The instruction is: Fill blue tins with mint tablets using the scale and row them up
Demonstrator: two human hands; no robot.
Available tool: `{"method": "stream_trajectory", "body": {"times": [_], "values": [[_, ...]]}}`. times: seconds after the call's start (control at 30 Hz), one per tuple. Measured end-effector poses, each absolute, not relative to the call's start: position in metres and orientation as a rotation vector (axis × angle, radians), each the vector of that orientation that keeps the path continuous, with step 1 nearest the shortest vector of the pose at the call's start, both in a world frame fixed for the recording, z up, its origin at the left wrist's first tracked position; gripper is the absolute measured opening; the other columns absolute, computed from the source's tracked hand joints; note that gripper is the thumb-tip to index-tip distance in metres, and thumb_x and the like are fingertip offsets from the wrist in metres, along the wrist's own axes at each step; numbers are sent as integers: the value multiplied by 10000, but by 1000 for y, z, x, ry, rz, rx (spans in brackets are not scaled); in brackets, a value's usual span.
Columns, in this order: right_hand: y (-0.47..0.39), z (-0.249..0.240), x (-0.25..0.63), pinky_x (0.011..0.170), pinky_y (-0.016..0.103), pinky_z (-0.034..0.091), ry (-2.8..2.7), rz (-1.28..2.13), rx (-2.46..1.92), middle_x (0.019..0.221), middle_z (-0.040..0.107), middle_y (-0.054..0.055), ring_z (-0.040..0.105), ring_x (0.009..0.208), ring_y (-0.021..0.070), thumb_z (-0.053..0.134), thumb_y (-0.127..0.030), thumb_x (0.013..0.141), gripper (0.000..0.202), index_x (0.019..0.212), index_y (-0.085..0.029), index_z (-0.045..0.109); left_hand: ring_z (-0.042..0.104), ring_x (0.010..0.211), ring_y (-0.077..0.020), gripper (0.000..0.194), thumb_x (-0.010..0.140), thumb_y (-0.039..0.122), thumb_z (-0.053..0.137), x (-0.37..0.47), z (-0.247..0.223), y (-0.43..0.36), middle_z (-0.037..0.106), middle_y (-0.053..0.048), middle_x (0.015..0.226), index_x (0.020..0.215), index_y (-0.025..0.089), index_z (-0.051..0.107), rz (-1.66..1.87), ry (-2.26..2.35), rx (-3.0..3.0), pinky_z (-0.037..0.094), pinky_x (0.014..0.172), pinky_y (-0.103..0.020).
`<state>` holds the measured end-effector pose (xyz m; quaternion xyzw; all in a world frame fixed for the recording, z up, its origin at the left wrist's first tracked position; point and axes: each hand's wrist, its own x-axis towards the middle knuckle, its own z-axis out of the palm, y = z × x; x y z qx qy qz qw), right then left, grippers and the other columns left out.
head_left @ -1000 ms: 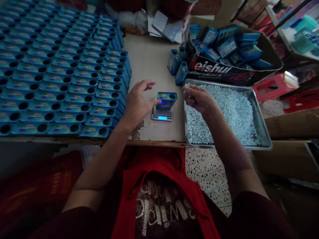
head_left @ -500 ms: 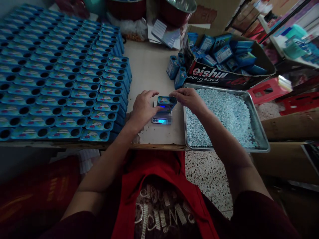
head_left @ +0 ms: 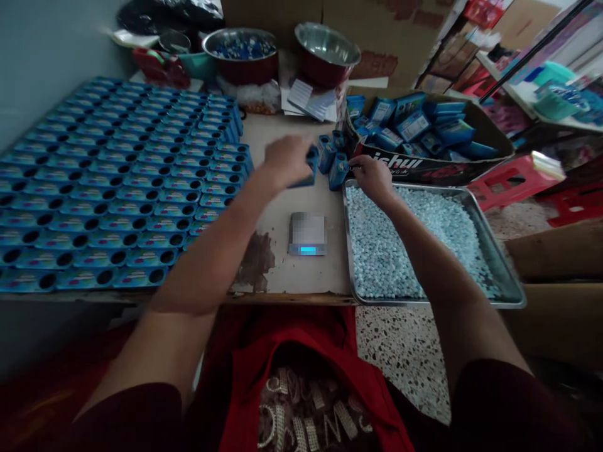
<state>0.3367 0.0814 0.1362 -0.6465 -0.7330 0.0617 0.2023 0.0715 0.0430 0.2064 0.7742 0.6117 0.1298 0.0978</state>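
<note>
My left hand (head_left: 289,160), blurred by motion, is closed around a blue box (head_left: 309,168) above the table, beyond the scale. Three more blue boxes stand together to its right; the front one (head_left: 338,172) is nearest my right hand (head_left: 375,179). The right fingertips are drawn together at that box's upper right edge; I cannot tell whether they grip it. The small digital scale (head_left: 308,229) has a bare pan and a lit blue display. Under my right forearm lies a metal tray (head_left: 348,251) of pale blue pellets (head_left: 377,251).
Rows of blue boxes (head_left: 117,188) with dark round holes on top cover the left of the table. A carton (head_left: 475,169) full of blue boxes stands at the back right. Metal bowls (head_left: 325,53) sit at the back. A red stool (head_left: 509,185) is beyond the tray.
The blue box has left the scale in my left hand, lifted forward. My right hand has moved off it to the standing boxes. The view has tipped up slightly.
</note>
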Motion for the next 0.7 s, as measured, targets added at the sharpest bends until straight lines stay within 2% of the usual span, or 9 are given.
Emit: {"method": "stream_trajectory", "body": {"times": [0.03,0.1,0.17,0.23,0.4,0.53,0.6,0.7], "values": [[87,140,334,896,406,555,-2175,32,-1879,1120,870,154,782,1045,334,588,-169,1048,488,1456,-215,853,713,1386,-333,631,969,240,853,56,218,64,777,-117,1543,1586,203,722,431,1853,2287,578,1153,-446],[98,146,328,959,469,567,-2395,-105,-1980,1311,862,223,802,1201,413,543,-141,1081,609,1644,-247,749,670,1321,-228,662,973,244,870,21,233,106,764,-83,1569,1607,170,694,492,1877,2281,515,1207,-358],[108,149,323,966,497,575,-2558,-133,-2019,1344,847,269,805,1259,458,522,-121,1084,665,1719,-241,679,607,1222,-136,632,997,247,850,-14,236,143,757,-33,1580,1599,156,679,532,1858,2248,458,1220,-276],[119,149,319,964,503,577,-2660,-143,-2029,1337,846,281,811,1274,471,502,-117,1091,661,1718,-236,672,561,1172,-104,603,1030,282,808,-46,228,172,749,-14,1587,1597,133,665,514,1852,2207,427,1211,-239],[133,153,320,905,464,546,-2836,-187,-1974,1277,861,276,837,1223,463,470,-151,1133,530,1579,-205,750,575,1213,-99,607,1050,349,679,-97,185,217,740,22,1599,1621,143,655,351,1660,2237,415,1203,-221],[118,161,317,884,446,507,-2845,-106,-1999,1263,871,264,817,1238,479,590,-381,1168,408,1414,-190,853,670,1351,-247,674,953,411,750,-107,157,230,774,-77,1579,1565,132,722,51,1501,2251,479,1228,-334],[101,166,312,886,425,489,-2767,-31,-2009,1283,883,212,807,1261,448,644,-433,1155,399,1412,-227,869,670,1384,-260,676,1007,494,689,-106,150,228,758,-108,1606,1561,108,718,-51,1455,2266,469,1274,-370],[67,174,299,858,388,458,-2641,59,-1994,1249,900,145,814,1204,376,650,-448,1162,375,1384,-255,883,643,1375,-215,749,1157,641,429,-102,144,220,709,-115,1666,1590,82,675,-93,1460,2281,422,1340,-422]]}}
